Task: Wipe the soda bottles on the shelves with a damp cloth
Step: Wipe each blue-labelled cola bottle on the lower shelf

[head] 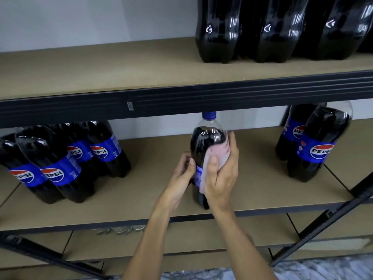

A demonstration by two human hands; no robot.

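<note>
right hand (220, 170): wraps pink cloth (219, 156) against centre bottle (207, 136)
left hand (181, 172): grips the flank, steadying
centre bottle: upright, front of lower shelf (161, 190), cap just under upper rail (181, 98)
step: wiping the body; next probably calls for turning it
room: bare board both sides; left bottles (60, 158), right bottles (314, 146) well apart

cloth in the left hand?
No, the pink cloth is pressed against the bottle by the right hand; the left hand only steadies the bottle.
</note>
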